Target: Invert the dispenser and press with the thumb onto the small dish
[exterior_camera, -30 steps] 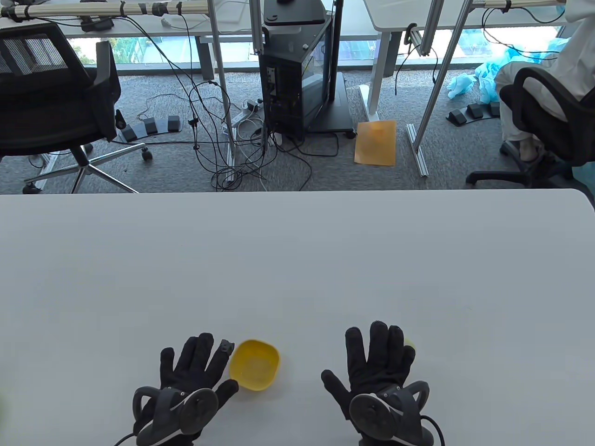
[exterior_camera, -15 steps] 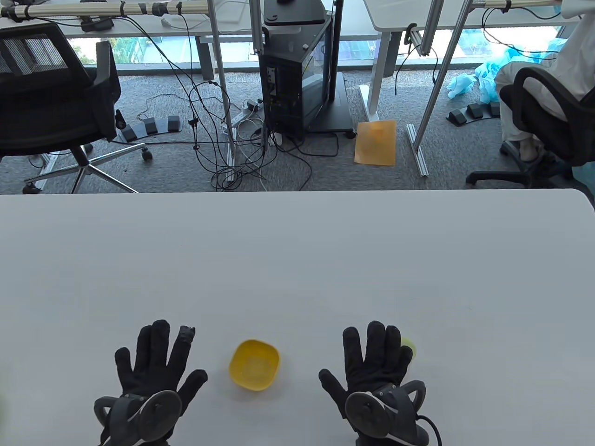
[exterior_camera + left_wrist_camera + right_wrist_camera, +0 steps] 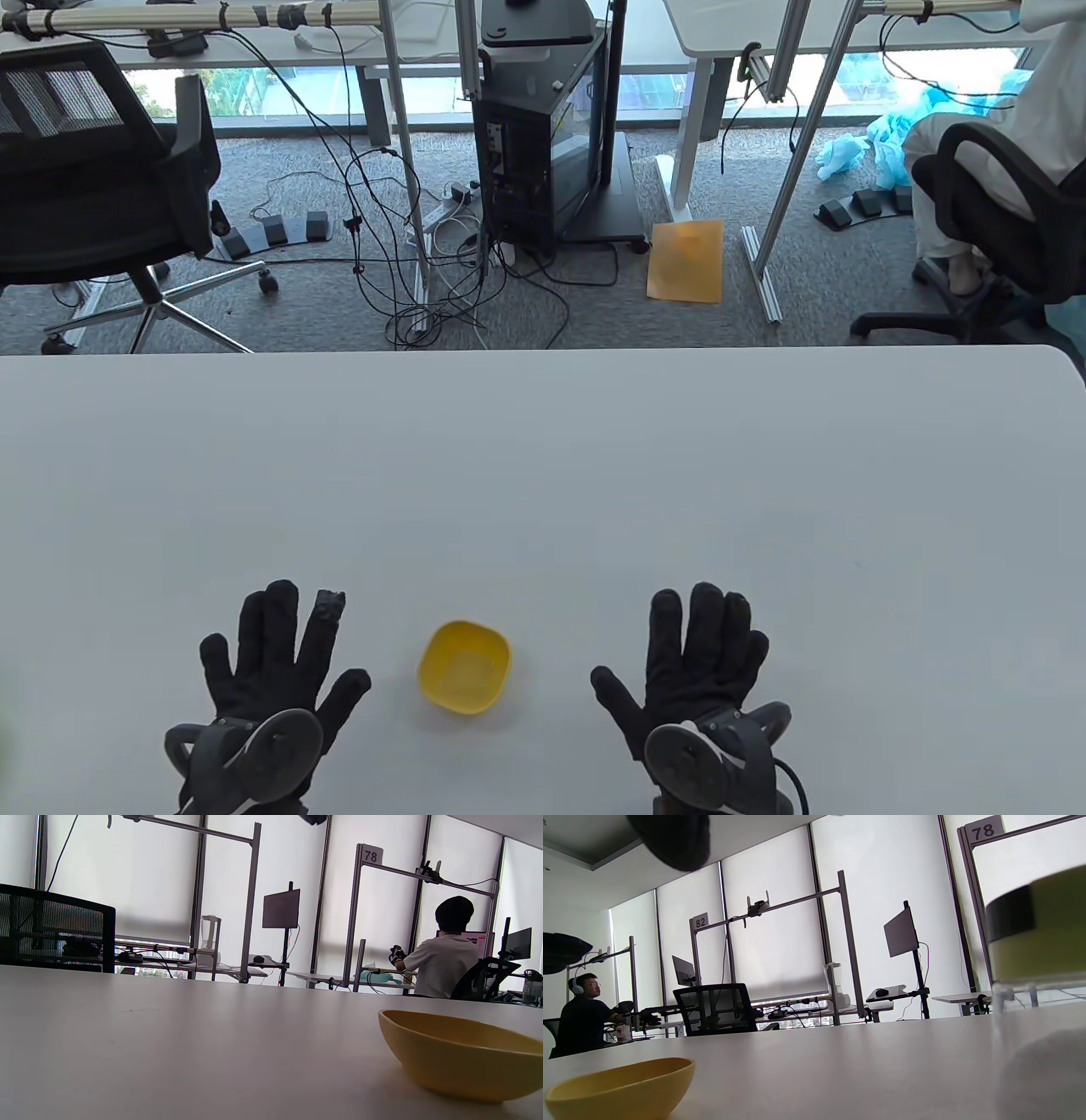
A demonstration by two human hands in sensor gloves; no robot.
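A small yellow dish (image 3: 464,666) sits on the white table (image 3: 543,475) between my two hands. It also shows in the left wrist view (image 3: 462,1056) and the right wrist view (image 3: 623,1086). My left hand (image 3: 284,666) lies flat and open on the table, left of the dish and apart from it. My right hand (image 3: 691,671) lies flat and open, right of the dish. The dispenser (image 3: 1037,938), yellow-green with a dark band and a clear base, stands close by at the right of the right wrist view. In the table view my right hand's fingers hide it.
The table's far edge (image 3: 543,350) runs across the middle of the table view. Beyond it are office chairs (image 3: 102,187), cables and a computer cart (image 3: 551,127) on the floor.
My left hand has moved left, away from the dish's rim, and now lies flat. My right hand has shifted slightly right and forward and now covers the dispenser in the table view.
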